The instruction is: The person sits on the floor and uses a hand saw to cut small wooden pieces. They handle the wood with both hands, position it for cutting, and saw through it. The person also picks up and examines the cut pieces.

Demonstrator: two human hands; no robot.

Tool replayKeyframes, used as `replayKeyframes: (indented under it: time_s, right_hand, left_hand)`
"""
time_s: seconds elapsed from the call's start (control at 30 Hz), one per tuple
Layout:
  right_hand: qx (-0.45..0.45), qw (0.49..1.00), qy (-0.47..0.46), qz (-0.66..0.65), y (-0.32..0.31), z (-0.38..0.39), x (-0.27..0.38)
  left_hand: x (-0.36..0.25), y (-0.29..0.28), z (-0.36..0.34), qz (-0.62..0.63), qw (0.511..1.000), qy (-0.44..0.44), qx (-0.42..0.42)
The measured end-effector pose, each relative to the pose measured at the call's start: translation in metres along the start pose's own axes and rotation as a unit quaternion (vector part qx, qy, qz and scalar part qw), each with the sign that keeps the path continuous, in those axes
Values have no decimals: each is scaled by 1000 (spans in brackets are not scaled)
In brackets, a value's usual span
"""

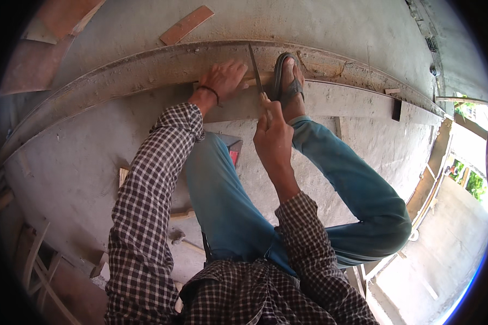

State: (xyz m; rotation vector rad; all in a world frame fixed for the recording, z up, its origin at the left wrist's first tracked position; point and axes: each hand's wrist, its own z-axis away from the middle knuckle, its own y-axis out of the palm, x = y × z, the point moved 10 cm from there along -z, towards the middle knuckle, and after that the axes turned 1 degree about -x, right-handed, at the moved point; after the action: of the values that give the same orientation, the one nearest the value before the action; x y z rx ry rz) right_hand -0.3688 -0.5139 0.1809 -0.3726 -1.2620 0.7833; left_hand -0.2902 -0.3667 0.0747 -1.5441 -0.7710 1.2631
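Note:
My right hand [274, 132] is closed around the pale handle of a saw [256, 67], whose long, narrow, dark blade tapers away from me. Beside the blade, on its left, my left hand [222, 78] bears down with bent fingers on a pale wooden strip [250, 83]. The strip lies along a long, dusty beam [173, 58] and shows only in part under the fingers. To the right of the blade, my sandalled foot [290, 81] rests on the beam.
A flat reddish-brown board piece [187, 25] lies beyond the beam. Between my legs and arms, a dark object with a red part [233, 156] sits on the grey floor [81, 162]. Loose wooden sticks [40, 271] stand at lower left. Bright openings are at right.

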Motion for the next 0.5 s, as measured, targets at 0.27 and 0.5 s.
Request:
replayKeyframes:
  time_s: [0.27, 0.5]
  right_hand:
    - [-5, 1000, -25, -3, 6, 34, -16]
    - [-54, 994, -88, -31, -23, 66, -9]
  left_hand:
    - [0, 11, 11, 12, 1000, 10, -8]
    - [2, -1, 22, 10, 1000, -1, -3]
